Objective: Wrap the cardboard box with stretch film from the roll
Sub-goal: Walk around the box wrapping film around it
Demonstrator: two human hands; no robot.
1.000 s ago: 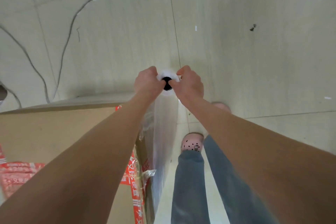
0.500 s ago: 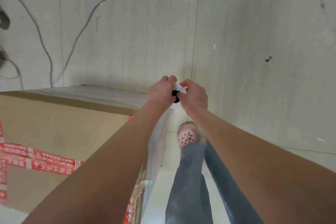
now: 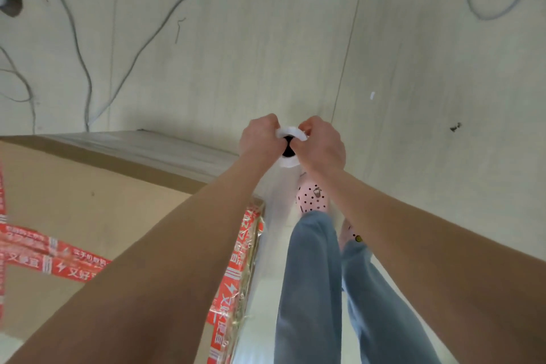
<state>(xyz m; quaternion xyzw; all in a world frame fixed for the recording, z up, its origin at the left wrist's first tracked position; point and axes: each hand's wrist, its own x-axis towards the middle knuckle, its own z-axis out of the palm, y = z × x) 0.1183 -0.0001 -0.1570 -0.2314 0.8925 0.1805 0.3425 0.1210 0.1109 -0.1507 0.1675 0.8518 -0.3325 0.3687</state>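
I see the left hand (image 3: 260, 139) and right hand (image 3: 323, 145) both gripping the upright stretch film roll (image 3: 288, 146) at its top end. Film (image 3: 274, 201) runs down beside the cardboard box (image 3: 97, 204).

White characters "又好" and "又便宜" beside lightning-bolt signs on red tape (image 3: 74, 270) across the cardboard box (image 3: 88, 201) at 8 o'clock, corner tape (image 3: 239, 245) lettering at 6 o'clock too blurred to read

Brown cardboard box (image 3: 88, 201) with red white-lettered tape (image 3: 59, 263); white roll (image 3: 291, 136); pink black-dotted shoe (image 3: 311, 198); blue trousers (image 3: 310, 289).
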